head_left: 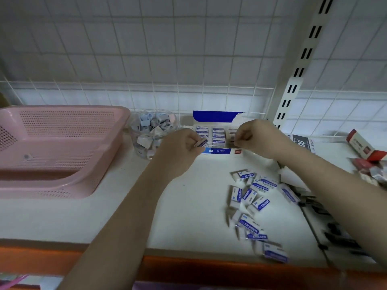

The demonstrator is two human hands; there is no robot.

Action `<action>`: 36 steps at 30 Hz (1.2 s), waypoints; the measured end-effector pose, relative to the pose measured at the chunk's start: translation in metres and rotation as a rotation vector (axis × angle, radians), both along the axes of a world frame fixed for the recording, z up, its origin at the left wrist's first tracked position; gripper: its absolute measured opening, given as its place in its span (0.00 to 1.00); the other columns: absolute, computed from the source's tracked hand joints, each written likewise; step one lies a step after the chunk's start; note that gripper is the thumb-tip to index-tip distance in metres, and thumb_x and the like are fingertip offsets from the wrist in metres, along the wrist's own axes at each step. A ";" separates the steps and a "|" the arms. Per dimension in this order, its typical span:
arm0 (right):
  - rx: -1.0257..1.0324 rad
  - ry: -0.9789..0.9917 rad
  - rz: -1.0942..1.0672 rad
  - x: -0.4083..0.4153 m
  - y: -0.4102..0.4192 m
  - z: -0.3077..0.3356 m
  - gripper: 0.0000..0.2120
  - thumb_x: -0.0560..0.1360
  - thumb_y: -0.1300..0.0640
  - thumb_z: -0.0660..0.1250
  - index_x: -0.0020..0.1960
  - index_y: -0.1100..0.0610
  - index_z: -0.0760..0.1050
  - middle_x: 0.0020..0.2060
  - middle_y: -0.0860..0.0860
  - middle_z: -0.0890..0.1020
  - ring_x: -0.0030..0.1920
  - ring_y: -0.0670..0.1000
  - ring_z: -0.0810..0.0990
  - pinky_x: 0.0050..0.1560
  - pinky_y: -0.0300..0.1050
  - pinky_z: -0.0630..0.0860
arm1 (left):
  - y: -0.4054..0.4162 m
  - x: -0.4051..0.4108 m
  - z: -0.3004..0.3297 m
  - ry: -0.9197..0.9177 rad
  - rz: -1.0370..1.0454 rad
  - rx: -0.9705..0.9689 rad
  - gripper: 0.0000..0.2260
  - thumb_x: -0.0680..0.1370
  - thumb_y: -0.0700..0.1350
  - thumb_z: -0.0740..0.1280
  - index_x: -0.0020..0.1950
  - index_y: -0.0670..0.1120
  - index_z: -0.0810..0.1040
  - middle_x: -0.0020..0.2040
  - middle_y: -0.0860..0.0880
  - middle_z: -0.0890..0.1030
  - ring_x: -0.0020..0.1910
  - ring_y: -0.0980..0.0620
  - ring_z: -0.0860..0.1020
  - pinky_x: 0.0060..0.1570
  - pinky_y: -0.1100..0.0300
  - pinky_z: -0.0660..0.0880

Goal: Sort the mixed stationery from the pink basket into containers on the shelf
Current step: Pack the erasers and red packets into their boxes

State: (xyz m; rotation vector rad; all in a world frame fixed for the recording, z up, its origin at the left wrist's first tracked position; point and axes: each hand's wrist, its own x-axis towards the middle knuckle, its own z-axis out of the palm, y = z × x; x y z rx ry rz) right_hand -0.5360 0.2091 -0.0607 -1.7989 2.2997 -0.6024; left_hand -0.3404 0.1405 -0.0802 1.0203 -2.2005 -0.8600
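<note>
Loose erasers point(254, 208) lie scattered on the shelf point(188, 206) nearest me. Beyond them my left hand point(182, 146) pinches one eraser point(201, 142) beside the eraser box point(217, 135), while my right hand point(254, 137) curls over the box; what it holds I cannot tell. Left sits the pink basket point(62, 130).

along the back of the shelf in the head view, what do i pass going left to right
pink basket → clear jar of small pieces → left hand holding an eraser → open eraser box → right hand → red and white box
</note>
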 end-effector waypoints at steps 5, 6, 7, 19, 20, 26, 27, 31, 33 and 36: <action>0.083 0.046 -0.064 -0.014 0.060 -0.009 0.06 0.72 0.59 0.68 0.40 0.48 0.77 0.37 0.46 0.81 0.41 0.47 0.81 0.47 0.42 0.77 | -0.005 -0.051 0.002 -0.039 -0.172 0.022 0.11 0.70 0.40 0.75 0.51 0.44 0.78 0.42 0.53 0.79 0.35 0.59 0.75 0.36 0.73 0.70; 0.091 0.052 -0.077 -0.016 0.070 -0.011 0.06 0.72 0.58 0.69 0.40 0.48 0.76 0.37 0.46 0.82 0.41 0.47 0.81 0.47 0.44 0.78 | -0.006 -0.061 0.002 -0.057 -0.176 -0.005 0.13 0.71 0.41 0.75 0.53 0.43 0.80 0.44 0.50 0.80 0.38 0.57 0.76 0.39 0.70 0.72; 0.093 0.059 -0.092 -0.017 0.082 -0.014 0.06 0.72 0.58 0.69 0.40 0.47 0.76 0.37 0.46 0.82 0.42 0.47 0.81 0.47 0.46 0.78 | -0.007 -0.072 0.002 -0.077 -0.181 -0.036 0.13 0.72 0.41 0.74 0.55 0.43 0.81 0.47 0.48 0.81 0.42 0.55 0.77 0.42 0.67 0.73; 0.099 0.209 -0.223 0.007 0.127 -0.039 0.13 0.75 0.53 0.63 0.59 0.52 0.75 0.50 0.54 0.77 0.53 0.57 0.76 0.51 0.49 0.75 | -0.025 -0.120 -0.002 -0.577 -0.166 -0.396 0.06 0.74 0.38 0.68 0.45 0.49 0.80 0.48 0.48 0.82 0.47 0.47 0.79 0.43 0.53 0.77; 0.100 0.220 -0.221 0.008 0.127 -0.040 0.12 0.76 0.53 0.62 0.59 0.52 0.75 0.50 0.54 0.77 0.54 0.57 0.75 0.51 0.48 0.75 | -0.026 -0.121 -0.001 -0.607 -0.164 -0.440 0.05 0.74 0.40 0.69 0.45 0.50 0.80 0.47 0.48 0.82 0.47 0.47 0.79 0.39 0.55 0.75; 0.077 0.145 -0.244 0.015 0.132 -0.038 0.13 0.76 0.57 0.61 0.60 0.51 0.75 0.53 0.54 0.77 0.54 0.57 0.76 0.51 0.48 0.75 | -0.025 -0.127 0.000 -0.722 -0.149 -0.589 0.08 0.72 0.37 0.67 0.47 0.47 0.81 0.44 0.47 0.81 0.43 0.47 0.78 0.28 0.62 0.62; 0.066 0.127 -0.241 0.016 0.132 -0.038 0.13 0.76 0.58 0.61 0.59 0.52 0.76 0.53 0.54 0.77 0.53 0.57 0.76 0.51 0.48 0.75 | -0.026 -0.129 -0.001 -0.731 -0.156 -0.586 0.09 0.73 0.36 0.65 0.47 0.47 0.81 0.44 0.47 0.81 0.42 0.46 0.78 0.28 0.62 0.62; -0.002 0.075 -0.249 0.015 0.134 -0.039 0.15 0.73 0.64 0.63 0.58 0.54 0.77 0.53 0.55 0.77 0.54 0.56 0.76 0.54 0.47 0.73 | -0.027 -0.133 0.001 -0.784 -0.209 -0.535 0.09 0.73 0.37 0.62 0.48 0.44 0.81 0.44 0.47 0.81 0.40 0.47 0.77 0.28 0.62 0.62; -0.026 0.058 -0.256 0.016 0.134 -0.039 0.16 0.72 0.66 0.63 0.57 0.55 0.78 0.53 0.55 0.77 0.54 0.56 0.76 0.54 0.47 0.72 | -0.027 -0.131 0.003 -0.788 -0.257 -0.532 0.07 0.75 0.38 0.62 0.44 0.44 0.80 0.37 0.47 0.78 0.34 0.48 0.74 0.28 0.63 0.61; -0.017 0.069 -0.252 0.019 0.135 -0.042 0.15 0.73 0.64 0.62 0.58 0.54 0.78 0.53 0.55 0.78 0.53 0.56 0.76 0.53 0.47 0.73 | -0.027 -0.125 0.005 -0.766 -0.331 -0.534 0.11 0.77 0.37 0.62 0.50 0.47 0.83 0.46 0.47 0.82 0.42 0.46 0.78 0.29 0.63 0.64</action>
